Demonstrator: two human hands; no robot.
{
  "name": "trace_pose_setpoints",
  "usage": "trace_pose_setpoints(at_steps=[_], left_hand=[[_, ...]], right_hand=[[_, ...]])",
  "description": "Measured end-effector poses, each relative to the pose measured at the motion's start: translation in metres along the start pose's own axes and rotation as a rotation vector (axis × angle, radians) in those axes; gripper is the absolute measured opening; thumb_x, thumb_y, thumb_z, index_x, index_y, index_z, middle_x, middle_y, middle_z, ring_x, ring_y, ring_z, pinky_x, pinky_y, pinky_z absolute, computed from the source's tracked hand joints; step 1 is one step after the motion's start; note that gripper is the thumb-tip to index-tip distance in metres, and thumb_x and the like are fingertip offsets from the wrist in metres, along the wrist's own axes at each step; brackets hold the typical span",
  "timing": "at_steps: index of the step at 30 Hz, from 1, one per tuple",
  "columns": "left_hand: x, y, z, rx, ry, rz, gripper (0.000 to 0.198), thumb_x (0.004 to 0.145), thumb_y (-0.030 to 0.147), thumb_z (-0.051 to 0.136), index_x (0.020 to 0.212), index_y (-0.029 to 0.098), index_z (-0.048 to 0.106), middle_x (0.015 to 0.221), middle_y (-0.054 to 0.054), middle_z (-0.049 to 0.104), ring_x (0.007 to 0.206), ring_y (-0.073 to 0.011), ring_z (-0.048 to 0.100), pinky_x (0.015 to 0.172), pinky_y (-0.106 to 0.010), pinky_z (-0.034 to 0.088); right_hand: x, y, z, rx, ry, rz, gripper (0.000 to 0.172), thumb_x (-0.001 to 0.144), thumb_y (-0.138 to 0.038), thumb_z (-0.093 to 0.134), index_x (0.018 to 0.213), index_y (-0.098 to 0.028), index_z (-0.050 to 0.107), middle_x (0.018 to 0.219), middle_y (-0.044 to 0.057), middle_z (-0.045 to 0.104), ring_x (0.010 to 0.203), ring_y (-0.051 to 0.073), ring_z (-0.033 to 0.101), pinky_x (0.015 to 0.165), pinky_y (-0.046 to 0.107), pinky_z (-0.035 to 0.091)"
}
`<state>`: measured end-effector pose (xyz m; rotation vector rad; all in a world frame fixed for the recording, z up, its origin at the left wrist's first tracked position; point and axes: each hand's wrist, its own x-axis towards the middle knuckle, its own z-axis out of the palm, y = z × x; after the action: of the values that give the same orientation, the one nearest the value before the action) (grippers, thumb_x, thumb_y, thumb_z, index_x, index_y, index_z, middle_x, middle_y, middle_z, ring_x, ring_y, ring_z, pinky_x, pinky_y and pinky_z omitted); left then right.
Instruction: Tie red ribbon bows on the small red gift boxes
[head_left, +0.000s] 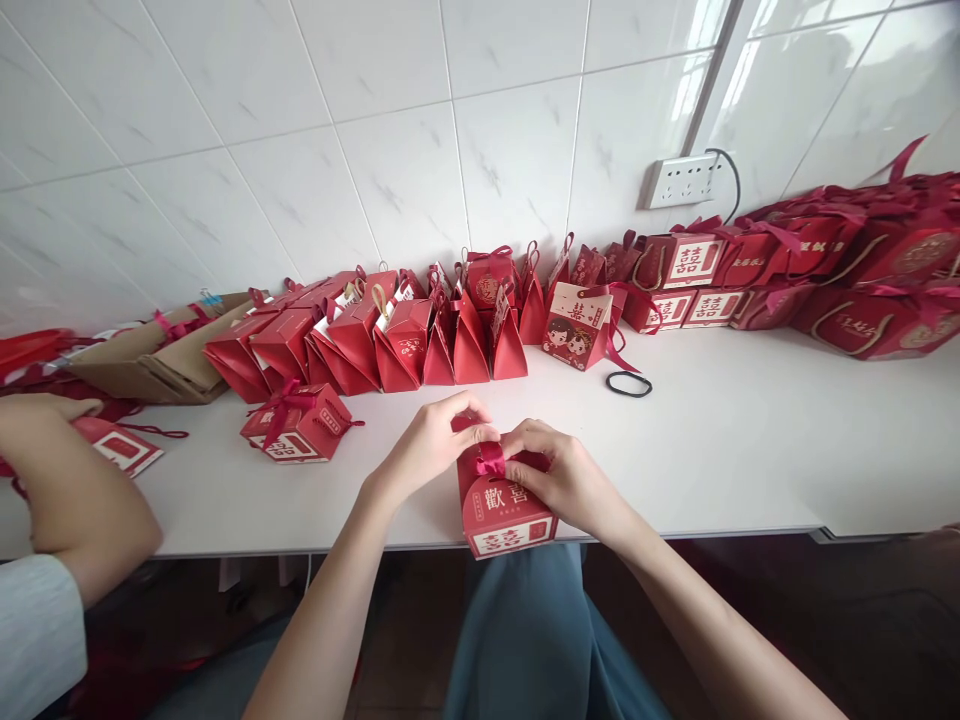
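A red gift box (pixel 504 508) with white and gold lettering stands at the table's front edge, its white label panel facing me. On its top is a dark pink ribbon (pixel 490 460). My left hand (pixel 439 432) is at the box's upper left, thumb and fingertips pinched at the ribbon. From the right, my right hand (pixel 551 468) pinches the ribbon too, its lower fingers against the box top. The ribbon's ends are mostly hidden by my fingers.
Behind stand rows of red gift boxes (pixel 349 345), with more stacked at right (pixel 847 265). A bowed box (pixel 296 425), a cartoon-printed box (pixel 574 325) and a black elastic band (pixel 628 384) are nearer. A co-worker's arm (pixel 82 480) reaches in at left beside brown cardboard (pixel 142 365).
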<state>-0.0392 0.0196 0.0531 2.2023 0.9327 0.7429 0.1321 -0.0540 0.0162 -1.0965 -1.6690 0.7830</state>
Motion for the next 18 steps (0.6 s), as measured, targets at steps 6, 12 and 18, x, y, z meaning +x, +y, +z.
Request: trace_pose_setpoints(at_steps=[6, 12, 18], left_hand=[[-0.004, -0.015, 0.012, -0.094, 0.058, -0.048, 0.017, 0.082, 0.036, 0.061, 0.078, 0.020, 0.058, 0.078, 0.000, 0.063, 0.074, -0.0157, 0.061, 0.069, -0.028, 0.049], [-0.022, -0.013, 0.019, -0.010, 0.097, -0.015, 0.008, 0.083, 0.028, 0.060, 0.079, 0.020, 0.059, 0.083, -0.001, 0.062, 0.080, -0.0159, 0.060, 0.072, -0.028, 0.049], [-0.038, 0.001, 0.019, 0.110, 0.128, 0.142, 0.011, 0.084, 0.016, 0.052, 0.082, 0.020, 0.062, 0.091, -0.004, 0.065, 0.094, -0.0193, 0.059, 0.086, -0.035, 0.048]], right_hand=[[0.002, 0.002, 0.002, 0.064, 0.011, 0.030, 0.008, 0.084, -0.018, 0.061, 0.083, -0.021, 0.068, 0.087, 0.003, 0.065, 0.086, 0.017, 0.061, 0.078, 0.028, 0.047], [0.001, -0.001, 0.003, 0.072, 0.060, 0.088, 0.008, 0.084, -0.022, 0.058, 0.082, -0.020, 0.065, 0.086, 0.002, 0.064, 0.083, 0.016, 0.062, 0.075, 0.028, 0.046], [0.001, -0.001, 0.004, 0.060, 0.081, 0.106, 0.006, 0.082, -0.021, 0.057, 0.081, -0.019, 0.063, 0.085, 0.002, 0.064, 0.079, 0.015, 0.061, 0.072, 0.028, 0.046]])
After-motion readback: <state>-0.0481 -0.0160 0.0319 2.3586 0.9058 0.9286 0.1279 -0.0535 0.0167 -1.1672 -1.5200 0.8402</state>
